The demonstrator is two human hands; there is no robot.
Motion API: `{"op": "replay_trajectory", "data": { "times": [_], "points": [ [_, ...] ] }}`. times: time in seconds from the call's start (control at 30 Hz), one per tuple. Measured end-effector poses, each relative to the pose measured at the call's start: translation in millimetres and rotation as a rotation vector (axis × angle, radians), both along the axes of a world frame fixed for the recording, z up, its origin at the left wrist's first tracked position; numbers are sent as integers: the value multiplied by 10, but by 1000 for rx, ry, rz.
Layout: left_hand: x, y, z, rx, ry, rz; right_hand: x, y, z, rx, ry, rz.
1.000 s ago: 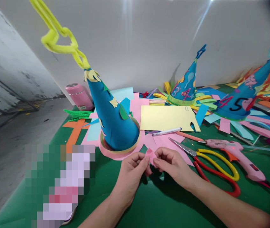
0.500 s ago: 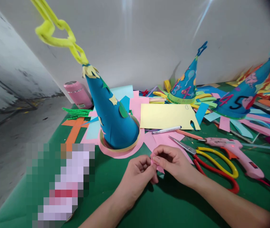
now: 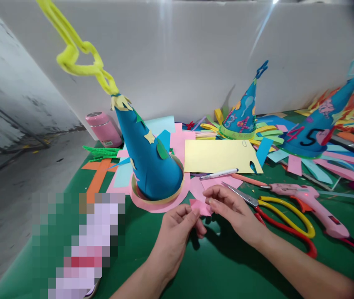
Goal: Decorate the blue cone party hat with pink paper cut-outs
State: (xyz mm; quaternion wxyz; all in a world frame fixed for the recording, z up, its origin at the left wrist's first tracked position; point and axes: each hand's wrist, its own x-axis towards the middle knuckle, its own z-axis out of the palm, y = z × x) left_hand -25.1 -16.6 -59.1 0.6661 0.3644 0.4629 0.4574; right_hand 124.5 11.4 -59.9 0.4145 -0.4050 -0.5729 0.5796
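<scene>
A small pink piece of paper (image 3: 200,207) is held above the green table between my two hands. My left hand (image 3: 180,226) pinches its left side between thumb and fingers. At its right edge, my right hand (image 3: 231,209) closes thumb and fingertips on it. Just beyond my hands stands a blue cone party hat (image 3: 152,166) with a pink brim, paper stars and a yellow pipe-cleaner chain at its tip. Scissors (image 3: 284,218) with red and yellow handles lie right of my right hand, blades pointing toward the pink paper scraps.
A pink glue gun (image 3: 314,203) lies at the right. Behind my hands are a cream paper sheet (image 3: 217,155) and a pen (image 3: 219,174). Two more decorated hats (image 3: 242,112) stand further back. A pink bottle (image 3: 104,129) is at the back left; a blurred-out object (image 3: 86,245) lies front left.
The pink paper now shows as a wider, flatter piece between my fingers. My right hand has shifted slightly right, away from my left. The whole view has tipped a little upward.
</scene>
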Motion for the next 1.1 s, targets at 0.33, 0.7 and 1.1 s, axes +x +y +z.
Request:
{"op": "replay_trajectory", "data": {
  "times": [0.33, 0.7, 1.1],
  "points": [
    [66, -60, 73, 26, 189, -112, 29, 43, 49, 275, -106, 135],
    [56, -57, 80, 22, 172, -75, 126, 23, 102, 316, -131, 231],
    [-1, -81, -26, 491, 849, 81, 12, -71, 134, 104, -195, 153]
  ]
}}
